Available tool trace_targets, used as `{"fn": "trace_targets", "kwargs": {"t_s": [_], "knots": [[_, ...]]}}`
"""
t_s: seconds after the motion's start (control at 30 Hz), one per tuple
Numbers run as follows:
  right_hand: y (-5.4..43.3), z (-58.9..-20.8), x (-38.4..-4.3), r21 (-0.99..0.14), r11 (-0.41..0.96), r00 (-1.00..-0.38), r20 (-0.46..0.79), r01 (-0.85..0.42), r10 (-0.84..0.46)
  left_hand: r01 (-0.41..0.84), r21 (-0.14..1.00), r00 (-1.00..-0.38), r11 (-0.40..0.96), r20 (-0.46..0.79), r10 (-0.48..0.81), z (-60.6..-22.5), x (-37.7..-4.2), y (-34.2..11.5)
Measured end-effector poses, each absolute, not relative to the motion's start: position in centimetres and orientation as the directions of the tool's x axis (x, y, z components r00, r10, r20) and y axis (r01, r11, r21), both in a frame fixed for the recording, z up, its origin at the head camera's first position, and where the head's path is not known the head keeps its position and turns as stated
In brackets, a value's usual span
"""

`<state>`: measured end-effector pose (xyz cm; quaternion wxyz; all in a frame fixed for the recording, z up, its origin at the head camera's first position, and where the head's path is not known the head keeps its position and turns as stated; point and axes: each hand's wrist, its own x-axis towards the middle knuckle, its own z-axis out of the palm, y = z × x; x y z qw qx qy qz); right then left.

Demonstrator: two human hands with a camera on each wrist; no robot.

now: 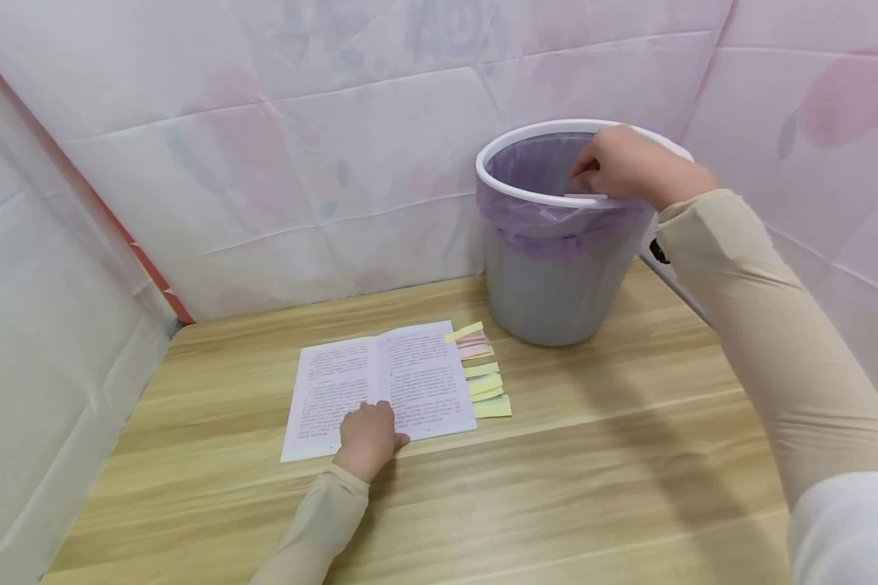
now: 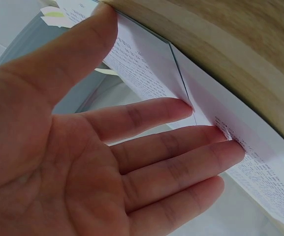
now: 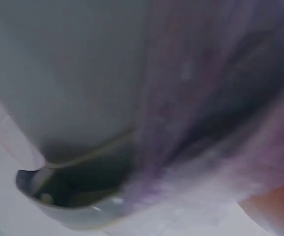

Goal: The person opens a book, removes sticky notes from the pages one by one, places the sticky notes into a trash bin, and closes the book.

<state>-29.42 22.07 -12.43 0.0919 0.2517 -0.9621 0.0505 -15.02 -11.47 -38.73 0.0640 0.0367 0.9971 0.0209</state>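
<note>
On the wooden table lies an open book (image 1: 417,374), its pages filled with printed text and several coloured sticky tabs (image 1: 486,383) jutting from its right edge. My left hand (image 1: 368,439) rests at the book's lower middle, fingers extended; in the left wrist view, the left hand (image 2: 132,147) has its fingertips on the pages near the fold. Over the near rim of a grey trash bin (image 1: 549,284) reaches my right hand (image 1: 625,166), fingers bent down inside. A thin pale strip (image 1: 585,196) shows below them at the rim; I cannot tell whether they hold it.
A purple liner bag (image 1: 534,223) is folded over the bin under its white rim ring (image 1: 508,185). The bin stands at the back right of the table (image 1: 527,496). Pale patterned sheets (image 1: 380,146) hang behind and at both sides.
</note>
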Motion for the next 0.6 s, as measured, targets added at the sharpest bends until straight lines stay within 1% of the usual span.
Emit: {"fn": "trace_targets", "kwargs": {"t_s": [0.07,0.13,0.2,0.27,0.33,0.4,0.47,0.5,0.57,0.6], "knots": [[21.6,-12.5,-28.5,-0.065,0.862,-0.838,0.279,-0.503,-0.468,0.072,0.051,-0.989,0.996,-0.123,0.078,-38.7,-14.9,-11.5],[21.0,-12.8,-27.0,-0.06,0.841,-0.783,0.404,-0.538,-0.472,0.077,0.05,-0.989,0.996,-0.123,0.083,-38.8,-14.8,-11.5],[20.4,-13.4,-25.2,-0.052,0.807,-0.692,0.549,-0.588,-0.469,0.081,0.051,-0.989,0.995,-0.121,0.087,-38.8,-14.8,-11.5],[19.6,-14.2,-23.2,-0.032,0.76,-0.57,0.682,-0.649,-0.458,0.084,0.049,-0.989,0.995,-0.119,0.09,-38.8,-14.8,-11.5],[18.7,-15.1,-21.3,-0.007,0.709,-0.466,0.758,-0.705,-0.457,0.084,0.048,-0.99,0.995,-0.113,0.089,-38.8,-14.8,-11.5],[17.8,-16.3,-19.8,0.015,0.655,-0.397,0.784,-0.756,-0.477,0.085,0.05,-0.99,0.995,-0.108,0.09,-38.8,-14.9,-11.6],[17.0,-18.1,-19.0,0.015,0.596,-0.366,0.778,-0.803,-0.512,0.085,0.049,-0.99,0.995,-0.106,0.09,-38.7,-14.9,-11.6],[16.7,-19.2,-18.8,0.013,0.579,-0.366,0.763,-0.815,-0.533,0.084,0.051,-0.99,0.995,-0.105,0.089,-38.7,-14.9,-11.6],[15.9,-21.8,-19.1,-0.012,0.552,-0.384,0.731,-0.834,-0.565,0.082,0.049,-0.99,0.995,-0.107,0.087,-38.7,-14.9,-11.5],[15.4,-23.1,-19.3,-0.031,0.548,-0.405,0.708,-0.836,-0.578,0.08,0.047,-0.99,0.996,-0.108,0.085,-38.7,-14.9,-11.5]]}}
